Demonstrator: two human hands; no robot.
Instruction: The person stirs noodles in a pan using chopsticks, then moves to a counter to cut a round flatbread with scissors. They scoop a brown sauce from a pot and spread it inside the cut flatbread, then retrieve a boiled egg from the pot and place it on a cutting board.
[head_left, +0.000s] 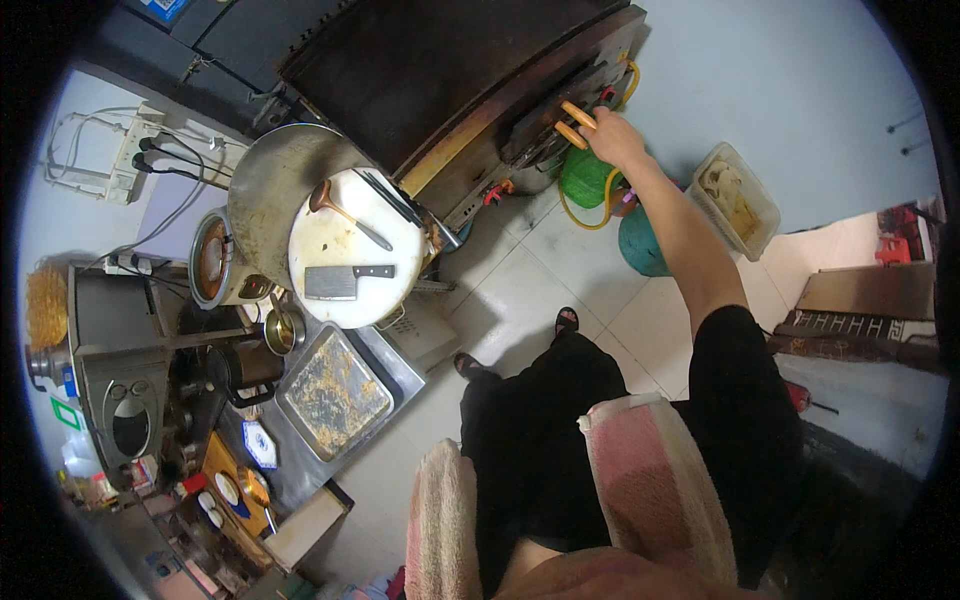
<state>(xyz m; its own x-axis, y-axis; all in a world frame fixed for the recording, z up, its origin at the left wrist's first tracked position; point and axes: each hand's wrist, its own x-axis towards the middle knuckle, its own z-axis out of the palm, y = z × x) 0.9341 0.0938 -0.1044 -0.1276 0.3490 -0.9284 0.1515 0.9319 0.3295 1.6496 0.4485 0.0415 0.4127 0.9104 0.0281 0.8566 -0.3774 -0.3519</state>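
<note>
My right hand (616, 139) reaches forward at the upper right, its fingers on two light wooden handles (572, 135). They lie close beside a dark flat metal piece (544, 124) at the front of a large black metal oven or stove (450, 67); what joins them is hard to make out. My left hand is out of view. To the left, a round white chopping board (352, 292) rests over a large metal pot (277, 195). On the board lie a cleaver (330, 283), a wooden ladle with a metal handle end (349, 214) and dark sticks (388, 196).
A stained metal tray (337, 394) lies on a steel worktop (300, 480). A rice cooker (214, 259) stands behind it. Below my right arm are a green container (587, 176), a yellow hose (577, 219), a teal container (643, 244) and a plastic tub (735, 199).
</note>
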